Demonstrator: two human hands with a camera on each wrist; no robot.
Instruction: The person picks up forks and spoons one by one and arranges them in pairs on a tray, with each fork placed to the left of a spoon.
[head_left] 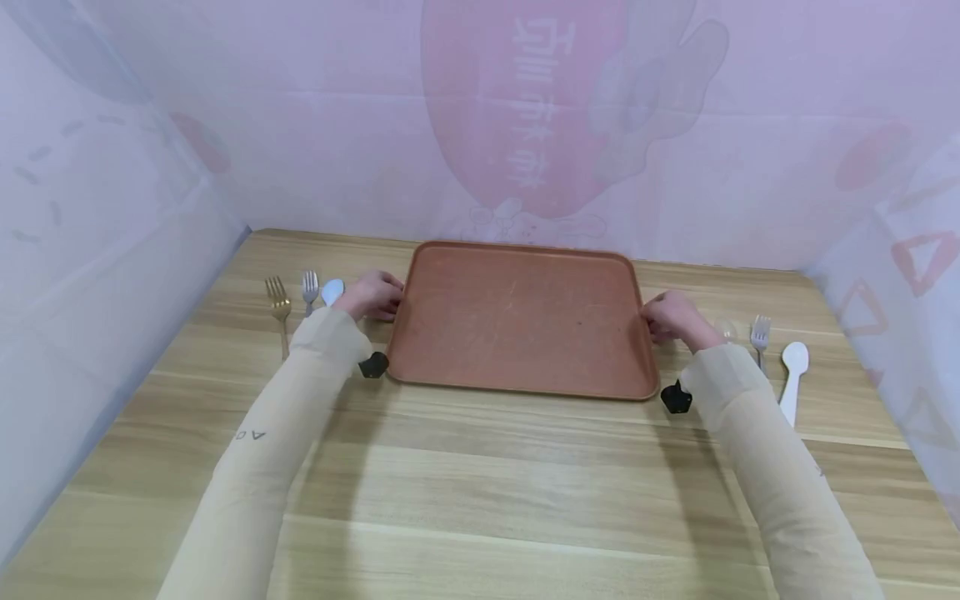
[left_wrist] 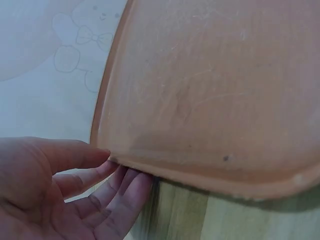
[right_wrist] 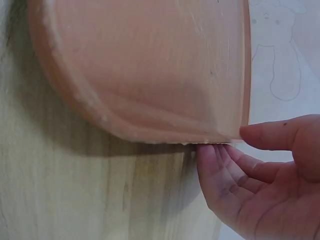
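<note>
A brown plastic tray lies flat in the middle of the wooden table, with nothing on it. My left hand holds its left edge. In the left wrist view the thumb lies at the rim and the fingers reach under it. My right hand holds the right edge the same way, thumb at the rim and fingers beneath. Whether the tray rests on the table or is just off it I cannot tell.
Left of the tray lie a gold fork, a silver fork and a spoon. To the right lie a fork and a white spoon. Pink cloth walls close in the table on three sides.
</note>
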